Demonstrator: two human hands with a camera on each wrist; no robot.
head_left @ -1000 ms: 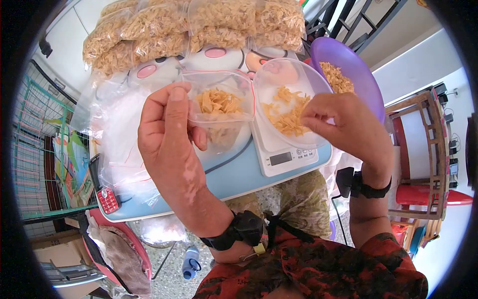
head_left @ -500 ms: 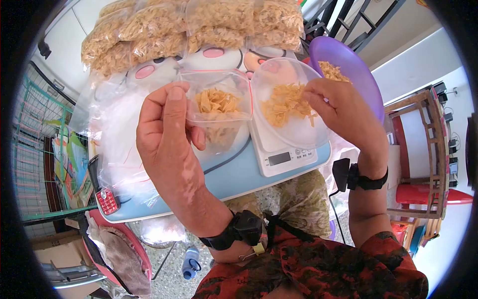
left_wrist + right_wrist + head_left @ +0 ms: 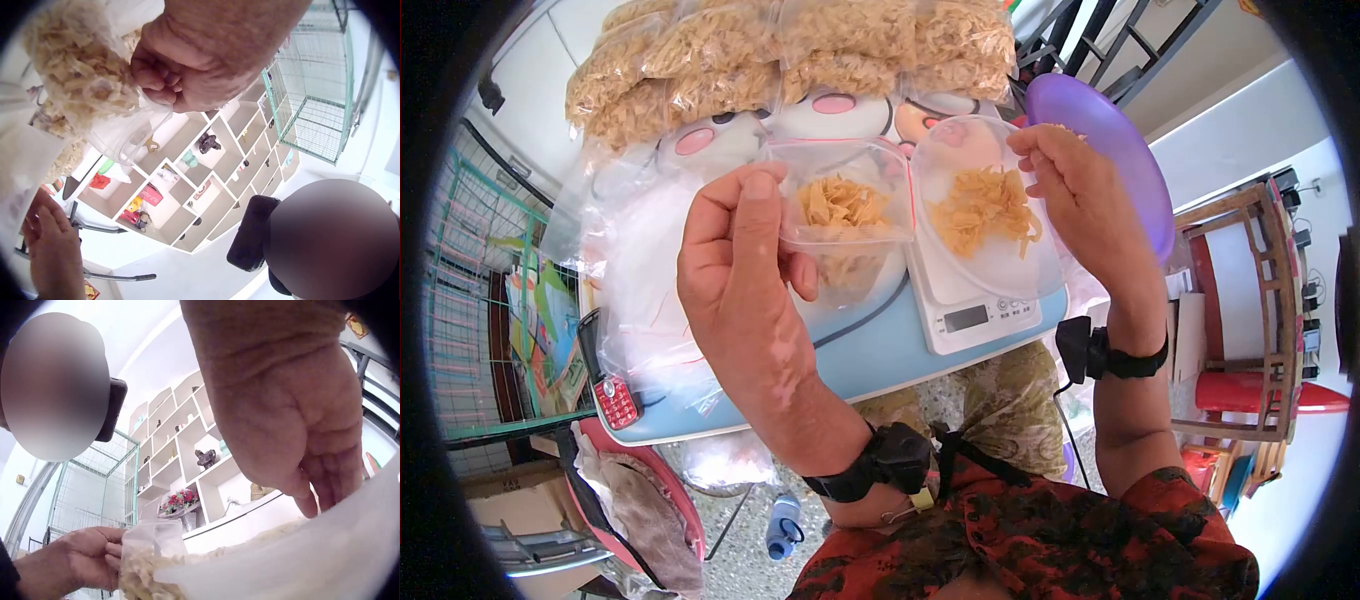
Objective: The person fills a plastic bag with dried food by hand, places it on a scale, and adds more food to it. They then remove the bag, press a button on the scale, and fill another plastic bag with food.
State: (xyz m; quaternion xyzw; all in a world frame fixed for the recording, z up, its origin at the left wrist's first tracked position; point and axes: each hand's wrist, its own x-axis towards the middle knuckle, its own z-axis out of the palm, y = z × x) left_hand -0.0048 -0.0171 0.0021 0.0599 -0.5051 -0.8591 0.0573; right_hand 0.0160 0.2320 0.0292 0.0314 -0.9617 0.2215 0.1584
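One clear zip bag (image 3: pixel 845 262), left of the scale (image 3: pixel 980 325): we record its near-left rim pinched between thumb and curled fingers of the left hand (image 3: pixel 740 255), the parted mouth and yellowish flakes (image 3: pixel 840 205) lying just right of that grip.

One clear bowl (image 3: pixel 1005 268), on the scale, bearing a loose heap of similar flakes.

One right hand (image 3: pixel 1085 195), above the scale's far right side, fingers loosely bent; we see nothing held; contact with the bowl we cannot tell.

One purple basin (image 3: pixel 1140 190), right of and beyond the scale.

Several flake-filled bags (image 3: pixel 710 50), beyond the scale.
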